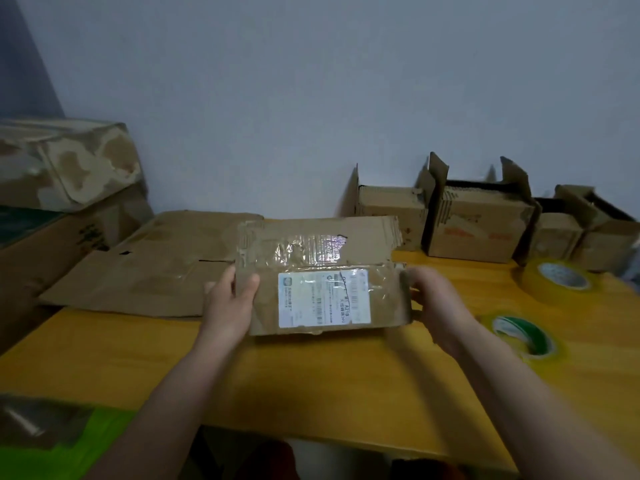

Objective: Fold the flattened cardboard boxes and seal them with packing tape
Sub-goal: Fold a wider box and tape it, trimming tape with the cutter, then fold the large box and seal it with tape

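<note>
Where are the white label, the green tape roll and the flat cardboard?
white label (323, 296), head view, middle of the sticker.
green tape roll (540, 355), head view, its yellowish outer rim.
flat cardboard (156, 268), head view, middle of the sheet.

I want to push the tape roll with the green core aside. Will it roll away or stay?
The tape roll with the green core lies flat on the wooden table, hole upward, so a push should probably slide it, not roll it. Its glossy side may slip easily. Tipped on edge it could roll, as could the larger tape roll behind.
</note>
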Tool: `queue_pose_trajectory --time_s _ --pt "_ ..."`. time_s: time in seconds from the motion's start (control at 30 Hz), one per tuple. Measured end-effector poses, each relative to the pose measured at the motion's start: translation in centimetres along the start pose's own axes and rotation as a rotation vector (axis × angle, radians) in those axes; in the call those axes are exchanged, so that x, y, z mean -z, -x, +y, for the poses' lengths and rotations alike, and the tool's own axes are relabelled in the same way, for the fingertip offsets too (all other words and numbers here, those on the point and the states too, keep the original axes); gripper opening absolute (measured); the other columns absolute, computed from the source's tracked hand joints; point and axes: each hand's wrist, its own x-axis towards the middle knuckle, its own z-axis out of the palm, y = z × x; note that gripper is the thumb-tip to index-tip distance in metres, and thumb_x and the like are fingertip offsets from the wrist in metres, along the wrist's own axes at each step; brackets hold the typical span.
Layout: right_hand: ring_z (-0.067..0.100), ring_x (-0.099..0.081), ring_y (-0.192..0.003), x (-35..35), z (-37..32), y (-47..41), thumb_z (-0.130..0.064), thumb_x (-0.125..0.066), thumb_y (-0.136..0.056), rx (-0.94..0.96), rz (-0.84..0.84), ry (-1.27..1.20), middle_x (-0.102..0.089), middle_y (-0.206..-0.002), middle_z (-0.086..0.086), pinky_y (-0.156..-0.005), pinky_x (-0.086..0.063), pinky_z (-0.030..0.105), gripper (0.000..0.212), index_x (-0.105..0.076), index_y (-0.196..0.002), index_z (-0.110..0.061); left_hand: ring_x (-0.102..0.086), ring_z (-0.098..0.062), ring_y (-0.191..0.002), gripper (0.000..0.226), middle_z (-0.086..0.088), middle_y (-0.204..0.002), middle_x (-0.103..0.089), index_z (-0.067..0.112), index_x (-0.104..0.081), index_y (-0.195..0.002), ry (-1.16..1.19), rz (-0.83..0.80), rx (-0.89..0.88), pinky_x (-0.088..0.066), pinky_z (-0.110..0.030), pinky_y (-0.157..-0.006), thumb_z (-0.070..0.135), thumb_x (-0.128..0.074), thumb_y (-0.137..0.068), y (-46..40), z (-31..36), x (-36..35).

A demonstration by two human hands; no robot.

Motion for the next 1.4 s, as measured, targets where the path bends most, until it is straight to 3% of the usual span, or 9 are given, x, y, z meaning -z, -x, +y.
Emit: queue_pose_trajectory --time_s 0.13,0.23,0.4,0.5,0.6,0.8,1.17,1.33,1.4 --pt "0.030 -0.061 -0.103 1.6 -0.8 0.9 -0.068 -0.035 -0.089 -0.173 -0.037 -0.071 -0.064 -0.107 0.012 -0.089 -0.050 0.051 0.055 -0.055 -0.112 -0.022 -0.058 -0.021 -0.108 0.036 -0.001 -0.120 -0.057 0.018 -0.057 -0.131 -0.028 -0.033 -0.071 -0.050 -0.028 -0.080 0.024 -0.058 -0.095 0.9 -1.0 1.0" --pt "0.027 -0.059 -0.105 1.3 0.5 2.0 -0.048 -0.050 -0.093 -0.200 -0.123 0.057 -0.061 -0.113 0.011 -0.090 -0.050 0.051 0.037 -0.058 -0.118 -0.022 -0.058 -0.015 -0.103 0.035 0.002 -0.110 -0.059 0.014 -0.057 -0.132 0.027 -0.019 -0.003 -0.045 -0.016 -0.069 0.011 -0.055 -0.097 1.9 -2.8 0.8" --pt "0.025 -0.057 -0.110 -0.4 3.1 2.6 -0.011 -0.061 -0.090 -0.160 -0.019 -0.037 -0.059 -0.120 0.008 -0.095 -0.048 0.044 0.063 -0.033 -0.146 -0.013 -0.057 -0.029 -0.116 0.034 -0.008 -0.125 -0.062 0.021 -0.057 -0.130 0.479 -0.017 0.313 -0.043 -0.046 -0.103 0.032 -0.040 -0.102 2.3 -3.5 0.1" --pt "0.017 -0.058 -0.102 -1.9 3.5 2.3 -0.015 -0.050 -0.098 -0.176 -0.081 0.040 -0.064 -0.113 -0.001 -0.083 -0.050 0.036 0.037 -0.051 -0.134 -0.021 -0.053 -0.023 -0.117 0.048 0.002 -0.126 -0.054 0.021 -0.040 -0.141 0.392 -0.049 0.225 -0.043 -0.041 -0.100 0.045 -0.044 -0.099 3.0 -2.6 -0.8" --pt "0.008 -0.055 -0.098 -3.5 2.7 1.1 -0.009 -0.039 -0.101 -0.165 -0.132 0.033 -0.060 -0.112 -0.010 -0.071 -0.047 0.030 0.042 -0.048 -0.137 -0.030 -0.049 -0.018 -0.108 0.049 0.002 -0.124 -0.050 0.019 -0.037 -0.141 0.319 0.051 0.168 -0.041 -0.034 -0.088 0.039 -0.050 -0.098 1.6 -2.3 -0.4" --pt "0.013 -0.055 -0.107 -6.6 0.4 -3.7 0.002 -0.036 -0.099 -0.033 -0.176 -0.008 -0.054 -0.128 -0.003 -0.090 -0.050 0.032 0.056 -0.036 -0.145 -0.030 -0.037 -0.025 -0.136 0.069 -0.002 -0.152 -0.035 0.022 -0.013 -0.153 0.243 0.147 0.031 -0.034 -0.040 -0.105 0.040 -0.050 -0.098 -3.5 -0.9 0.2" --pt "0.023 -0.040 -0.133 -9.9 0.9 -15.1 0.009 -0.044 -0.092 -0.006 -0.140 0.083 -0.040 -0.147 0.003 -0.110 -0.038 0.046 0.077 -0.016 -0.151 -0.032 -0.023 -0.031 -0.144 0.082 -0.008 -0.160 -0.015 0.031 -0.001 -0.154 0.184 0.198 0.032 -0.026 -0.053 -0.112 0.032 -0.058 -0.094 -16.4 -1.6 -4.8" --pt "0.021 -0.048 -0.119 -10.4 2.7 -19.5 0.012 -0.043 -0.091 0.024 0.017 0.229 -0.043 -0.136 0.009 -0.091 -0.050 0.032 0.050 -0.030 -0.127 -0.020 -0.019 -0.030 -0.146 0.089 -0.007 -0.162 -0.003 0.044 0.006 -0.150 0.076 0.119 -0.086 -0.031 -0.050 -0.110 0.012 -0.057 -0.095 -20.5 -3.0 -9.0" --pt "0.025 -0.038 -0.130 -10.5 3.2 -21.4 0.014 -0.040 -0.088 0.036 0.034 0.329 -0.034 -0.143 0.008 -0.099 -0.046 0.036 0.039 -0.036 -0.110 -0.017 -0.015 -0.030 -0.147 0.089 -0.005 -0.162 0.006 0.045 0.005 -0.150 -0.007 0.048 -0.088 -0.033 -0.045 -0.111 0.009 -0.055 -0.095 -22.2 -3.6 -10.9"
